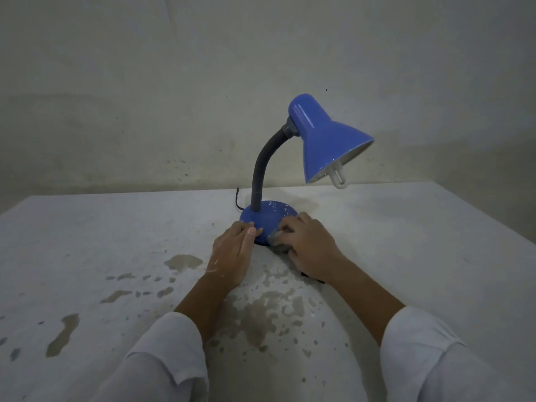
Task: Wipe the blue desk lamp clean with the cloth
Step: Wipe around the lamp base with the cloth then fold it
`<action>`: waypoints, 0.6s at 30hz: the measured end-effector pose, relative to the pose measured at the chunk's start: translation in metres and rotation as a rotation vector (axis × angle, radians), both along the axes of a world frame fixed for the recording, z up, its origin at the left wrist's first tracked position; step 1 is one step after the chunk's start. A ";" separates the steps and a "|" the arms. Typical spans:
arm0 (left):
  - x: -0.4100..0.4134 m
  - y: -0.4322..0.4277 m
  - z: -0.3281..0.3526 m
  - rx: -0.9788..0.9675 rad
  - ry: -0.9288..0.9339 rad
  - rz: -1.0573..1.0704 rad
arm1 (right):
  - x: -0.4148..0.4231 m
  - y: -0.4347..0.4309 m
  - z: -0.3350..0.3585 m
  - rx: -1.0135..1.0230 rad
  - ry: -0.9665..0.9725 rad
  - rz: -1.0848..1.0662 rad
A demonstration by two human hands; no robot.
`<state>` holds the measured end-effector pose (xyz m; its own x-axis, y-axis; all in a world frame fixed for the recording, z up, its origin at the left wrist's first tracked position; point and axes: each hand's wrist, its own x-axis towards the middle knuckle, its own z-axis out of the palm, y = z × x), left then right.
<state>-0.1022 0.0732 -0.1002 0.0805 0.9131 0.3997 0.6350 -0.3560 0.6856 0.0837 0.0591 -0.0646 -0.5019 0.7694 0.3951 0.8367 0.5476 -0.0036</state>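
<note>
From the head view, your blue desk lamp (327, 140) stands upright on the far middle of the pale, worn table (87, 242), close to the wall (174, 82). Its round base (268, 214) sits flat on the tabletop and carries white flecks on the top right. The dark flexible neck (261, 175) rises from the base and bends right to the shade, which tilts down to the right with 1 white bulb (339, 179) poking out of its mouth. A thin dark cord (238, 198) trails off behind the base.

Both of your 2 hands are at the near rim of the base. Your left hand (232, 253) lies relaxed, its fingers and thumb laid loosely on the base's left front edge, grasping nothing. Your right hand (310, 248) is curled around a bunched grey cloth (277, 240), pressing it against the base's right front edge where it meets the table. Brownish blotches (261, 309) mark the tabletop between your white sleeves (162, 358).
</note>
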 end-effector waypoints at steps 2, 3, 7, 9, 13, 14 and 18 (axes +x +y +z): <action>0.000 -0.001 0.001 -0.006 0.001 -0.004 | 0.006 0.002 -0.008 -0.021 0.001 -0.072; 0.000 -0.001 0.002 -0.014 0.008 -0.007 | 0.015 0.006 -0.008 -0.033 0.004 -0.154; 0.002 -0.001 0.003 -0.034 0.047 -0.011 | 0.040 0.016 0.002 -0.038 0.131 -0.367; 0.003 -0.002 0.004 -0.039 0.051 0.003 | 0.031 0.013 0.007 0.024 0.194 -0.185; 0.003 -0.004 0.005 -0.029 0.063 0.017 | 0.014 0.006 -0.004 -0.032 0.084 -0.049; 0.003 -0.004 0.005 -0.030 0.070 0.014 | 0.018 0.009 -0.007 -0.040 0.136 -0.137; 0.005 -0.005 0.006 -0.041 0.081 0.016 | 0.038 0.031 0.000 -0.020 0.465 -0.494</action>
